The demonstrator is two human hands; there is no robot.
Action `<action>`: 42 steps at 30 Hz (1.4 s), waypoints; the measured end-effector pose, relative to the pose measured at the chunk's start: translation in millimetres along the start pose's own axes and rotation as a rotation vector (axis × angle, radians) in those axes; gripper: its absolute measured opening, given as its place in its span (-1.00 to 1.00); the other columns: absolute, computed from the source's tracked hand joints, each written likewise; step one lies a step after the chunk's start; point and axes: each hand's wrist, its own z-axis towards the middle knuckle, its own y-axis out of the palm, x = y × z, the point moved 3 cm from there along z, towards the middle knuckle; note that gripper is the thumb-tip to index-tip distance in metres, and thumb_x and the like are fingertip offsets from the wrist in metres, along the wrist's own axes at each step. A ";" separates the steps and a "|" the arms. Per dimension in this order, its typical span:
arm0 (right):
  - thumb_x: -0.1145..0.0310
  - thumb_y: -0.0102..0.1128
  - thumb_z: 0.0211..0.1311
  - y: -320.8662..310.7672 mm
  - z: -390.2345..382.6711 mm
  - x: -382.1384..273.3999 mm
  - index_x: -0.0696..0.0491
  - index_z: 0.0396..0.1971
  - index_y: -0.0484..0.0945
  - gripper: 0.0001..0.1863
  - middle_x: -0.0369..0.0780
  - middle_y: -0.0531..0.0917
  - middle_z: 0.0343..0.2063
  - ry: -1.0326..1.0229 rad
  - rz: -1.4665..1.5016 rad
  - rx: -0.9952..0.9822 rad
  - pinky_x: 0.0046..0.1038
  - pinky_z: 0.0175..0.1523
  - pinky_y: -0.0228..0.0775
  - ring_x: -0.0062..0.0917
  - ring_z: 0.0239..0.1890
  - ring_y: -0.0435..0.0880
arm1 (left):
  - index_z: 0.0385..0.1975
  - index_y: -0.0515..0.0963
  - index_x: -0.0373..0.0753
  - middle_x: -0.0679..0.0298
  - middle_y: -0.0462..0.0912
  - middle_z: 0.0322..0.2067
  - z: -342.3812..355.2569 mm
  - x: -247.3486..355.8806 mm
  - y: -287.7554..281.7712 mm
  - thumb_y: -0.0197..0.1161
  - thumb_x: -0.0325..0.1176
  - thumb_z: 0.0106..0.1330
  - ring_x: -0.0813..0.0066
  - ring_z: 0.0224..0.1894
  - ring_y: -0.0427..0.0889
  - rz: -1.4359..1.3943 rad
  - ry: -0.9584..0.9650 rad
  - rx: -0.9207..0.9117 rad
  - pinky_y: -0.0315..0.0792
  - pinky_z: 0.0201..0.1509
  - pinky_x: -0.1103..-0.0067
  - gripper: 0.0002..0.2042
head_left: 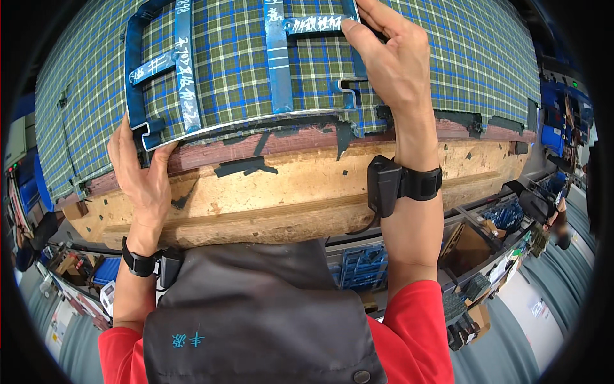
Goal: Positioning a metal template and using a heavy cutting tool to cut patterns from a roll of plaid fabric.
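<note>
Left of the bench's middle, near its front edge, the left hand (137, 173) grasps the near-left corner of the open, blue-painted metal frame with hooked ends and white handwritten marks (279, 89). The fingers run along the outer left side; the thumb sits at the near side.

The frame is over the green, blue and white plaid cloth (473, 70) covering the wooden bench (288, 182), close to the front edge; its far side passes out of view. Whether it lies fully flat cannot be told.

Right of the frame's middle, torn black strips (345, 137) hang from the cloth's border over the bench's front edge. Farther right, the right hand (396, 70) grasps the frame's right side, thumb on top at the crossbar's end, other fingers at the outer side.

For good control, keep both grips on opposite sides and apply even force to prevent twisting. Keep fingertips clear of the underside, as the rim may pinch or cut. Avoid snagging the hooked ends on the cloth.
</note>
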 end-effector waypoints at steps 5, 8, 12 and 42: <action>0.62 0.10 0.33 1.3 3.1 4.7 0.31 0.22 0.55 -0.55 -0.06 0.78 -0.02 -0.023 -0.009 -0.009 -0.50 0.14 0.54 -0.51 0.03 0.73 | 0.37 0.36 -0.45 -0.07 0.53 0.15 5.5 4.0 -1.9 0.48 -0.31 0.33 -0.02 0.19 0.47 0.022 0.001 0.001 0.36 0.29 0.20 -0.33; 0.61 0.10 0.33 0.5 3.3 13.0 0.30 0.22 0.56 -0.55 -0.04 0.78 -0.03 -0.042 0.009 0.010 -0.49 0.13 0.54 -0.50 0.02 0.74 | 0.38 0.36 -0.45 -0.08 0.53 0.15 4.0 2.3 -1.8 0.48 -0.29 0.33 -0.02 0.18 0.47 -0.002 0.033 0.006 0.36 0.28 0.20 -0.32; 0.61 0.11 0.33 5.9 1.8 -5.5 0.29 0.21 0.57 -0.56 -0.02 0.78 -0.05 -0.044 -0.134 0.005 -0.48 0.11 0.54 -0.46 0.00 0.75 | 0.39 0.35 -0.45 -0.09 0.50 0.15 1.1 -2.9 -5.1 0.47 -0.27 0.34 -0.02 0.18 0.48 0.013 0.012 0.008 0.37 0.27 0.21 -0.31; 0.55 0.22 0.43 -13.3 -18.1 11.6 0.24 0.33 0.51 -0.51 -0.06 0.73 0.10 0.183 -0.311 0.109 -0.44 0.24 0.51 -0.45 0.14 0.71 | 0.48 0.17 -0.49 -0.12 0.46 0.25 10.8 12.0 -9.5 0.57 -0.45 0.05 -0.11 0.21 0.47 -0.256 -0.063 -0.158 0.36 0.32 0.19 -0.04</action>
